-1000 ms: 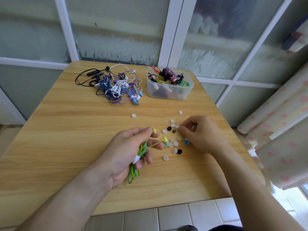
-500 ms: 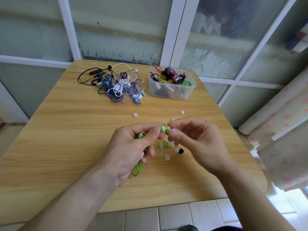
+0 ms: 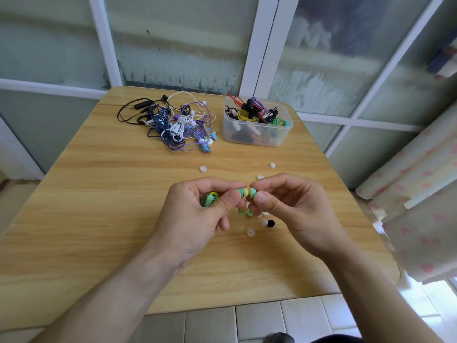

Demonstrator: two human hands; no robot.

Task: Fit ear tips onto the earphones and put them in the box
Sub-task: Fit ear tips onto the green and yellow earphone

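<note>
Two hands met above the smooth wood-grain laminate table (image 3: 99, 219). The left hand (image 3: 197, 219) pinched a yellow-and-green earbud (image 3: 243, 192), its coiled green cable (image 3: 209, 199) bunched in the curled fingers; the right hand (image 3: 289, 206) pinched a soft green dome-shaped ear tip (image 3: 253, 192) against it. Loose round silicone tips (image 3: 250, 231), white, green and black, lay beneath. Far right stood a translucent plastic box (image 3: 257, 129) of earphones; far left, a tangled heap of corded earphones (image 3: 178, 127). No writing was readable.

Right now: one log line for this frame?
step: fitting tip | left hand: holds green-yellow earphone | right hand: pinches green ear tip | box: holds earphones
</note>
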